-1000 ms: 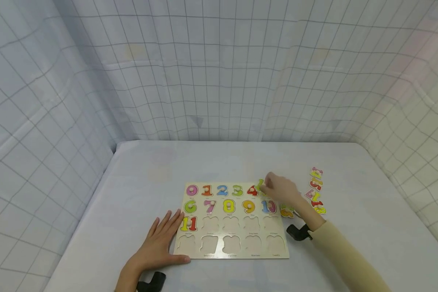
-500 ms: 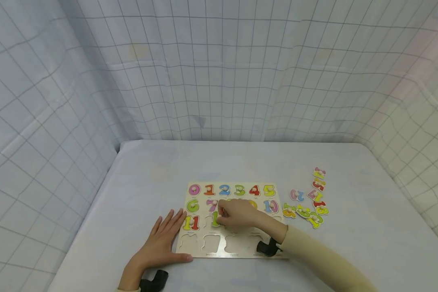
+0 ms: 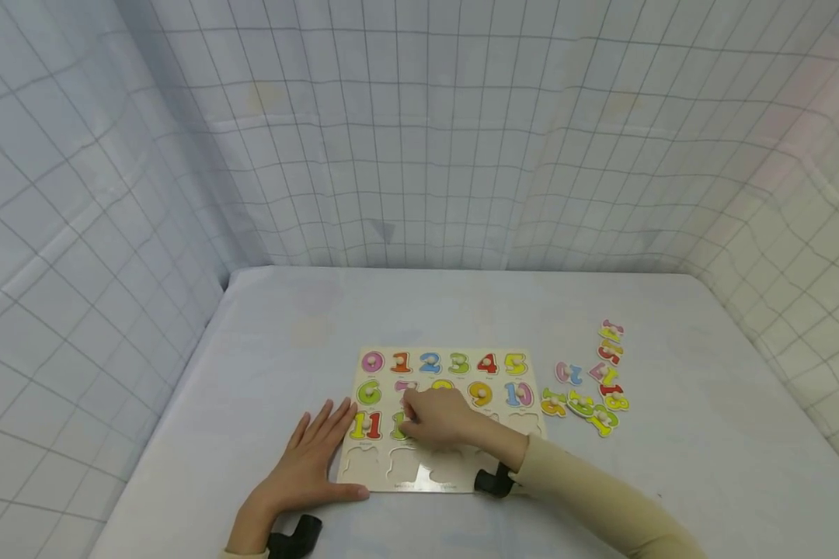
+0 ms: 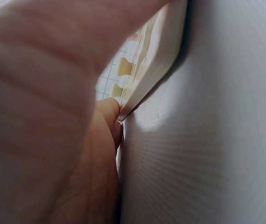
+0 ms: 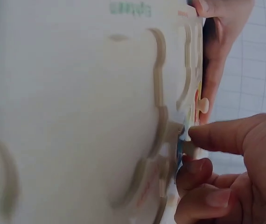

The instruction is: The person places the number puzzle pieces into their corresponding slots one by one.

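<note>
A wooden number puzzle board (image 3: 384,396) lies flat on the table, the pieces 0 to 11 seated in its upper slots. My right hand (image 3: 436,419) is over the third row, thumb and fingers pinching a knobbed number puzzle piece (image 3: 396,426) at the slot right of the 11. A green 1 shows on that piece in the head view, and a blue edge in the right wrist view; the rest is behind my fingers. Spread along the board's left edge, my left hand (image 3: 308,462) rests with straight fingers, its thumb at the front left corner.
Right of the board lie several loose number pieces, among them a pink-and-blue 20 (image 3: 569,373) and a red-and-yellow 18 (image 3: 614,397). Bare slots show in the board's lower rows. White grid-patterned curtains (image 3: 426,155) enclose the white table (image 3: 308,318) at the back and sides.
My right hand has carried the puzzle piece from the board's upper right leftward to the slot beside the 11, lowering it there. My left hand has stayed at the left edge.
</note>
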A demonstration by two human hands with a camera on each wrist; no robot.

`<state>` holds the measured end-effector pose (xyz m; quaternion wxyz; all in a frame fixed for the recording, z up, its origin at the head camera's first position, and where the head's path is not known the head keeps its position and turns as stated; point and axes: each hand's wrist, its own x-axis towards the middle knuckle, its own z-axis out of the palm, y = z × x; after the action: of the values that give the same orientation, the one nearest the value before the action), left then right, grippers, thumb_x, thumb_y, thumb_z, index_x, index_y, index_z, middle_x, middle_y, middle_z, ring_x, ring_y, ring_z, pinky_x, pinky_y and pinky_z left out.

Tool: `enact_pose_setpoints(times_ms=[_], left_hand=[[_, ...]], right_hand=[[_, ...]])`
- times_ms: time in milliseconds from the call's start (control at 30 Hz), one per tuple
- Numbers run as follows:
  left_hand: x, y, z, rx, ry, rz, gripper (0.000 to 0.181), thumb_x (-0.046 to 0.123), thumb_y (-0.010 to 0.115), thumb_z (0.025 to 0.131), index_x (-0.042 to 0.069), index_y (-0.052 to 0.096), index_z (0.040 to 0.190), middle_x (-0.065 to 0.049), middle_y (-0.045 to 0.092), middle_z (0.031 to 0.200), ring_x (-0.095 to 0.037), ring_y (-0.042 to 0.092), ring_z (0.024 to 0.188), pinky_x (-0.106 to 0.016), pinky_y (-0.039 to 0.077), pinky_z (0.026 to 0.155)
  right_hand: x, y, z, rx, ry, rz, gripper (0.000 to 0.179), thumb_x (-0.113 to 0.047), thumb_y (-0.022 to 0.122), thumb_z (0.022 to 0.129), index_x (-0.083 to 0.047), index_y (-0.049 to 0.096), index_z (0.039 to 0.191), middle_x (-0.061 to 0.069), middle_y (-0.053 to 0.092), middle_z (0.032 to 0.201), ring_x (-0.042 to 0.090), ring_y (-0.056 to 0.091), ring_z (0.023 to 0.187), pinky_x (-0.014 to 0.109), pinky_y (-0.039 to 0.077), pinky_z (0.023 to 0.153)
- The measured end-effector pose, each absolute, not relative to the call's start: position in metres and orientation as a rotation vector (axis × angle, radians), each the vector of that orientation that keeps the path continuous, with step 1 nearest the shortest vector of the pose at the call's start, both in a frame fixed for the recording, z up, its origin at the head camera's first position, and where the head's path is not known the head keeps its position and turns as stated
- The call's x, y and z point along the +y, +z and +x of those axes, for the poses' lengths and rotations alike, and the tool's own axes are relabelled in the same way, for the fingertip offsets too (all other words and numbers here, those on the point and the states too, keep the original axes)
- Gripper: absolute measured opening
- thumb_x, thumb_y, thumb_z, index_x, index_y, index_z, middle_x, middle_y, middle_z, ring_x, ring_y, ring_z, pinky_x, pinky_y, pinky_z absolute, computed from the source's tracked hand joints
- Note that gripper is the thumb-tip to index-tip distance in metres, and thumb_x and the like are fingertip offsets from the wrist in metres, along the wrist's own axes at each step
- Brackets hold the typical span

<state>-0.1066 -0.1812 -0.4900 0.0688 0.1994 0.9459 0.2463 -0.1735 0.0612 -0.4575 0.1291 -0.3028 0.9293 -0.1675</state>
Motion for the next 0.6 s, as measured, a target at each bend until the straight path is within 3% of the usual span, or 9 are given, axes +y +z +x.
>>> enact_pose_setpoints(times_ms=[600], left_hand=[[-0.1797, -0.4862, -0.1075, 2.822, 0.750, 0.581, 0.118, 0.073, 0.069, 0.062, 0.010, 0.025, 0.151, -0.006, 0.019, 0.156, -0.030, 0.007, 0.143, -0.053, -0.001, 0.111]], right_hand=[[0.0615, -0.4550, -0.1690, 2.719, -0.527, -0.836, 0.024, -0.036, 0.063, 0.088, -0.021, 0.048, 0.077, -0.009, 0.042, 0.056, 0.006, 0.040, 0.050, 0.023, 0.028, 0.045]])
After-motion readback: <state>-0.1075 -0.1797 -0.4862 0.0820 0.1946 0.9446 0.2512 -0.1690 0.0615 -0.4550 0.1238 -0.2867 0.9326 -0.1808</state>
